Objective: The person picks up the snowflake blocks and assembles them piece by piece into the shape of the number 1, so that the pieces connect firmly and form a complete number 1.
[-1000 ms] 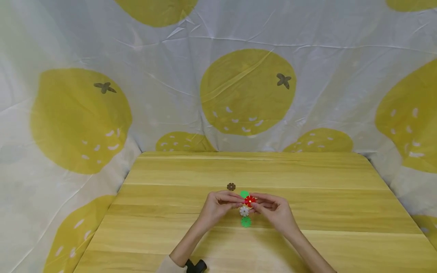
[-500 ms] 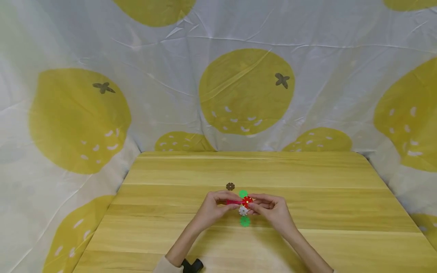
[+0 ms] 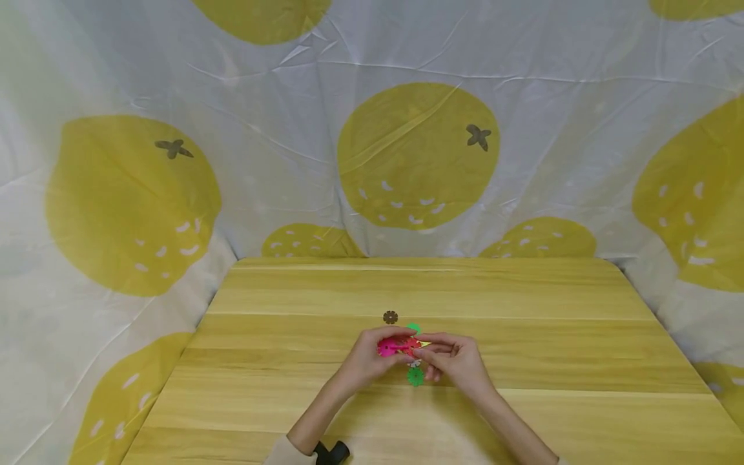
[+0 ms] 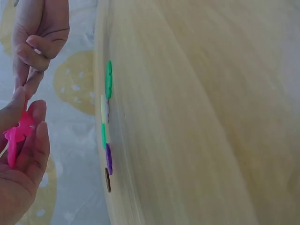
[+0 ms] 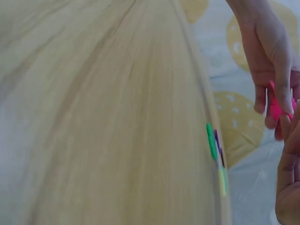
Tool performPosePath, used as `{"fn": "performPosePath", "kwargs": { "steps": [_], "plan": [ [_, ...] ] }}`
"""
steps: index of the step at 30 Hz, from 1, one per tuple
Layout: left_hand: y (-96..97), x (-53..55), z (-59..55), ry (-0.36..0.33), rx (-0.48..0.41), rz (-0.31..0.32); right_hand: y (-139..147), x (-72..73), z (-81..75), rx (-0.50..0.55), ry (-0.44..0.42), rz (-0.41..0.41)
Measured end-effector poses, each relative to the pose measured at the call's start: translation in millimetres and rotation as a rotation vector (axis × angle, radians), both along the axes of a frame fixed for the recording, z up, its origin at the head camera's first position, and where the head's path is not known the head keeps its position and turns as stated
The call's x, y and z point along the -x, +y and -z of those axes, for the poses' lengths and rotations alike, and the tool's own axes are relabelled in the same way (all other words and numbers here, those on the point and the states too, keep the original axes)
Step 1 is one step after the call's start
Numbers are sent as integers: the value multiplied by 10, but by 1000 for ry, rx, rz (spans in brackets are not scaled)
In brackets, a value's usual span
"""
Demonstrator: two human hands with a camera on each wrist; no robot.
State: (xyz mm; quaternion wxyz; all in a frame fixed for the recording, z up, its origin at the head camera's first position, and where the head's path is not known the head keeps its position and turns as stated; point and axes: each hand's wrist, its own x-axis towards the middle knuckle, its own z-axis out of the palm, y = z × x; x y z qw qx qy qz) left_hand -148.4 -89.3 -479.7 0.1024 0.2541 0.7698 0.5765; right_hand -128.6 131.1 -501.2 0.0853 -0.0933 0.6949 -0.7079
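Note:
Above the table, both hands meet around a small joined cluster of notched plastic discs. My left hand (image 3: 365,354) holds its pink disc (image 3: 386,347) between thumb and fingers. My right hand (image 3: 462,365) pinches the cluster's other end, where a red disc (image 3: 411,349) and a yellow edge (image 3: 426,343) show. In the left wrist view, the pink pieces (image 4: 19,132) stand at angles to each other; the fingertips hide part of the joint. Only a bit of pink disc (image 5: 280,108) shows between the hands in the right wrist view.
Loose notched discs lie on the wooden table (image 3: 523,290): a brown disc (image 3: 391,317), a green disc (image 3: 414,329), another green disc (image 3: 415,376) and a partly covered white disc (image 3: 414,364). The left wrist view adds a purple disc (image 4: 109,159). A lemon-print cloth (image 3: 279,142) hangs behind.
The cluster has turned: the red disc's face has tilted away, and the pink disc now shows its face in the left hand. Both hands stay close together.

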Motion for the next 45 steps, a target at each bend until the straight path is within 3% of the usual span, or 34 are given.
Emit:
{"fn": "performPosePath", "kwargs": {
  "steps": [5, 10, 17, 21, 34, 45],
  "plan": [
    [-38, 6, 10, 37, 73, -59, 86, 30, 36, -41, -27, -2],
    [-136, 17, 17, -12, 91, -107, 180, 46, 76, -184, 40, -53],
    [-193, 26, 42, -19, 74, -91, 224, 45, 99, -264, -23, -152],
    [-199, 24, 51, 3, 99, -99, 206, 58, 118, -303, 2, -183],
    [-222, 18, 46, 5, 111, -108, 19, 40, 143, -534, 144, -167],
    [-201, -1, 69, -34, 104, -47, -31, -8, 108, -650, 173, -169]
  ]
}}
